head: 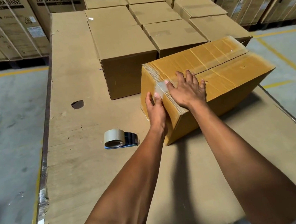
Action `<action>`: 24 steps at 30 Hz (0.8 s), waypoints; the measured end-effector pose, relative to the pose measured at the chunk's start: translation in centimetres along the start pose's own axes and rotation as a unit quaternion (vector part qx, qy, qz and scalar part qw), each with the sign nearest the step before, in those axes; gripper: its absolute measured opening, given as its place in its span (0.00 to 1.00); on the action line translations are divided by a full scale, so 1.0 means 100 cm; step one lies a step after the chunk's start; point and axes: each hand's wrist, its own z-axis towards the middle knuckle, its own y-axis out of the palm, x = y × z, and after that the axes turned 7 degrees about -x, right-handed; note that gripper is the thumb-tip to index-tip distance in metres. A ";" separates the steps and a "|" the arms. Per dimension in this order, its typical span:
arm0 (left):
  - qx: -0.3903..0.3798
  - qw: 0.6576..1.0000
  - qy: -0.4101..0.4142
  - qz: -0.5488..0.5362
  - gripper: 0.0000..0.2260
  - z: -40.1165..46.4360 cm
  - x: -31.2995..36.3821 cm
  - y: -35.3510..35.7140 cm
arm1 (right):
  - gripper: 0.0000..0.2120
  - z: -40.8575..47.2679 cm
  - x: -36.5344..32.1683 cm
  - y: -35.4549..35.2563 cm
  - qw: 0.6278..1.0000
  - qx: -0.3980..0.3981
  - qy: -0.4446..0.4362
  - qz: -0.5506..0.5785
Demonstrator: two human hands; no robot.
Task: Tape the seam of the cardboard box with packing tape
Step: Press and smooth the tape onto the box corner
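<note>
Cardboard sheeting carries the box, seam apparently taped, as left hand and right hand, flat and empty, press the tape end over its near edge, tape roll lying beside it.

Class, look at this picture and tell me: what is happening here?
A person's two bare hands press clear tape down at the near end of a tan cardboard box. The left hand is on the box's end face, the right hand lies flat on top over the seam. The tape roll on its blue dispenser lies set aside on the cardboard sheet to the left.
</note>
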 end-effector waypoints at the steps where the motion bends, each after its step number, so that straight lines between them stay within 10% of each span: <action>1: 0.000 1.000 -0.007 0.000 0.36 0.001 0.004 0.000 | 0.45 -0.001 -0.002 -0.002 1.000 0.005 0.006 0.002; 6: -0.006 1.000 -0.027 -0.003 0.53 0.015 0.024 0.006 | 0.58 0.005 -0.012 -0.007 0.999 0.007 0.049 0.010; 18: 0.015 0.999 -0.002 -0.050 0.21 0.027 0.016 0.000 | 0.36 0.019 -0.010 0.006 1.000 0.008 0.024 0.008; 24: -0.001 1.000 0.000 -0.020 0.39 0.022 0.018 0.002 | 0.50 0.014 -0.013 0.003 0.999 0.002 0.032 0.006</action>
